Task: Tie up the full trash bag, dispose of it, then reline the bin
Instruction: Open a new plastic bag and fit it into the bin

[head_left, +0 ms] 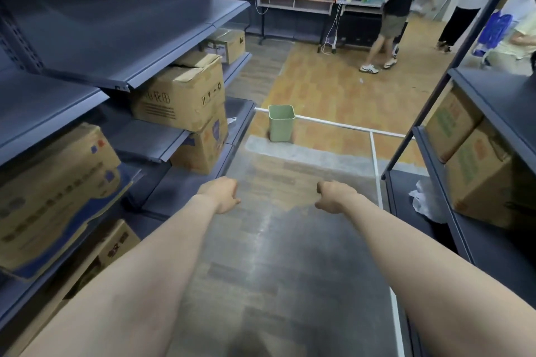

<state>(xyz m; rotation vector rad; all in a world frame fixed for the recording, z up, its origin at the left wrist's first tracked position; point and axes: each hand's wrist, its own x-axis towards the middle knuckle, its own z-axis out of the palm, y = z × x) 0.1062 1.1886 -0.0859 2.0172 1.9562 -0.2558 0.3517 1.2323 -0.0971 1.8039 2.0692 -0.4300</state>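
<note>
Bin point(281, 123): green plastic, on floor ahead, well apart from hands; no liner visible. Likely light, rigid; take by rim. Left hand point(222, 193), right hand point(333, 195): grip loosely curled, holding nothing.

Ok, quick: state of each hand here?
Left hand: fingers loosely curled, holding nothing.
Right hand: fingers loosely curled, holding nothing.

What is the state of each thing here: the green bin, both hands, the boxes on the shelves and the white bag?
Green bin: upright on the floor, no liner visible.
Left hand: fingers loosely curled, holds nothing.
Right hand: fingers loosely curled, holds nothing.
Top cardboard box: flaps partly lifted, stacked on another box.
White plastic bag: crumpled, lying on the bottom right shelf.
</note>
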